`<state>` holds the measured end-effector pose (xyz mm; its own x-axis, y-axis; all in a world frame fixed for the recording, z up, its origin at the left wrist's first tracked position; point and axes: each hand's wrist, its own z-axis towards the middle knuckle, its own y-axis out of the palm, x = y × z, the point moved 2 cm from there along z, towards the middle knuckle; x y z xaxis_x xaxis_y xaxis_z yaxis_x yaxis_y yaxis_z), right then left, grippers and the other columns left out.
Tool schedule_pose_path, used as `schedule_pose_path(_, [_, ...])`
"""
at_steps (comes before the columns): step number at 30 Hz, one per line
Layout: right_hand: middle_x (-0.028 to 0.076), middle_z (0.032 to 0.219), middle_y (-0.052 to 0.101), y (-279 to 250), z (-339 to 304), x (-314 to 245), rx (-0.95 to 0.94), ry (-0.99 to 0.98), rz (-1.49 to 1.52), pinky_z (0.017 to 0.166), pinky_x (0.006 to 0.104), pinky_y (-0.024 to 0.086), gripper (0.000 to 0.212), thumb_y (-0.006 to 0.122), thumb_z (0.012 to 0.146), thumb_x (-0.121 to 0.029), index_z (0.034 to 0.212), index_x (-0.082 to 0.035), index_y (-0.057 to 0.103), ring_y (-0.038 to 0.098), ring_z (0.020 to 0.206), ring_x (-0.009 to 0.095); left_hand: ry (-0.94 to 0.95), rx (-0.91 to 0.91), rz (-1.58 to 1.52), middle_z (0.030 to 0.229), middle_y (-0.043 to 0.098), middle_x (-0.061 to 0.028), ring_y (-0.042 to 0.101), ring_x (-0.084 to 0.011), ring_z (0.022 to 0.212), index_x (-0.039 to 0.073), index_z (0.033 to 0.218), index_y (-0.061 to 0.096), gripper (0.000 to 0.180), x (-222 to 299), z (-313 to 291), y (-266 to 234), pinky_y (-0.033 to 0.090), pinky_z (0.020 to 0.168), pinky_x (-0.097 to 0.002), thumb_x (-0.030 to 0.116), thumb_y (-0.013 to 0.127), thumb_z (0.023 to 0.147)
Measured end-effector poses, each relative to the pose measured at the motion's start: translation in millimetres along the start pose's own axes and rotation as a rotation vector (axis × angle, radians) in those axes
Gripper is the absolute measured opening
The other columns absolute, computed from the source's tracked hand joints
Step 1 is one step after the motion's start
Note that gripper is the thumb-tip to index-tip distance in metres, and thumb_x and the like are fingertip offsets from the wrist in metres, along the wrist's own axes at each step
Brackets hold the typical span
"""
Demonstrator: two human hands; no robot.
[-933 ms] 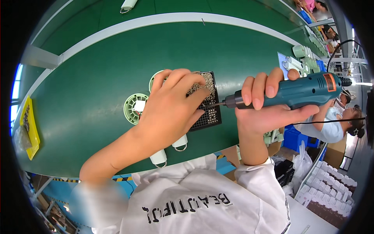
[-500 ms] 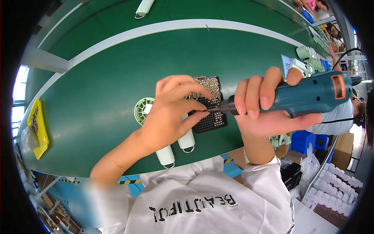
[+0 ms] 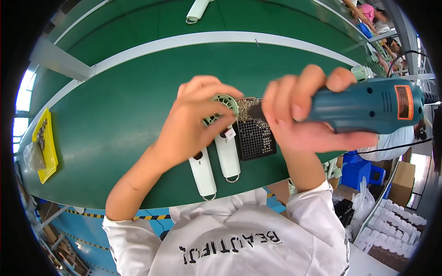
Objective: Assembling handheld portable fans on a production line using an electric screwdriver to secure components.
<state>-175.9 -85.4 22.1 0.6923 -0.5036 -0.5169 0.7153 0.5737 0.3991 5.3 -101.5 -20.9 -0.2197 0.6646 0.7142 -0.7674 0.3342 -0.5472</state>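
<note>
My right hand (image 3: 299,110) is wrapped around a teal electric screwdriver (image 3: 363,106), which lies sideways with its dark nose toward my left hand. My left hand (image 3: 189,122) hovers over two white-handled devices, thumb and forefinger bent close together by the nose; motion blur hides whatever they pinch. Between these fingers shows a round green slotted head (image 3: 225,105), in line with the right white handle (image 3: 228,156). The left white handle (image 3: 203,177) lies beside it, its upper end covered by my hand. A black perforated tray (image 3: 251,145) with small metal screws sits under the screwdriver's nose.
On the green table's left side is a yellow tray (image 3: 51,156) with small parts and a plastic bag. A white rail (image 3: 184,40) crosses beyond my hands, with another white handle (image 3: 198,11) past it. Blue stools (image 3: 357,172) and cartons stand right; people work at far right.
My left hand has drawn back leftward from the tray, uncovering the green slotted head. The screwdriver's nose has shifted up and left relative to the tray. The whole view has shifted slightly.
</note>
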Motion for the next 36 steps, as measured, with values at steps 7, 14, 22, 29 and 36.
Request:
schedule_pose_path(7, [0.01,0.077,0.052,-0.5,3.4,31.9,-0.006,-0.034,-0.12,0.048,0.0348,0.044,0.086,0.052,0.074,-0.082,0.12,-0.009,0.046,0.049,0.052,0.019,-0.152,0.047,0.026,0.111,0.065,-0.0084,0.06,-0.0285,0.101,0.0,0.087,0.07,0.019,-20.3,4.4,0.5,0.05,0.086,-0.037,0.003,0.077,0.069])
schedule_pose_path(14, [0.011,0.076,0.053,1.3,-3.6,40.4,-0.014,-0.056,-0.252,0.048,0.0349,0.046,0.088,0.05,0.074,-0.084,0.118,-0.008,0.044,0.05,0.051,0.02,-0.21,0.073,-0.144,0.109,0.066,-0.012,0.066,-0.0305,0.087,-0.002,0.091,0.069,0.022,-28.0,0.9,1.1,0.053,0.077,-0.0354,-0.001,0.074,0.07])
schedule_pose_path(22, [0.012,0.075,0.053,-7.7,-7.0,53.1,-0.014,-0.095,-0.409,0.047,0.035,0.047,0.091,0.047,0.072,-0.086,0.116,-0.007,0.042,0.051,0.049,0.02,-0.263,0.032,-0.19,0.109,0.066,-0.0133,0.067,-0.0273,0.088,-0.004,0.097,0.066,0.025,-33.2,-2.7,3.3,0.055,0.078,-0.0338,-0.002,0.073,0.073])
schedule_pose_path(29, [0.014,0.08,0.059,2.8,1.8,45.2,0.038,-0.156,-0.247,0.056,0.0305,0.052,0.082,0.077,0.068,-0.06,0.114,0.0,0.046,0.058,0.06,0.02,-0.204,0.06,-0.168,0.108,0.066,-0.0119,0.066,-0.0294,0.088,-0.003,0.098,0.066,0.026,-26.5,-0.5,0.1,0.054,0.078,-0.0349,-0.002,0.071,0.073])
schedule_pose_path(36, [0.015,0.082,0.06,4.0,-1.1,37.9,-0.004,-0.149,-0.24,0.057,0.0304,0.052,0.08,0.083,0.068,-0.053,0.114,0.002,0.047,0.06,0.064,0.021,-0.193,0.059,-0.144,0.106,0.067,-0.0115,0.065,-0.0319,0.089,-0.001,0.096,0.067,0.024,-23.8,-1.5,1.9,0.053,0.078,-0.0371,-0.002,0.07,0.072])
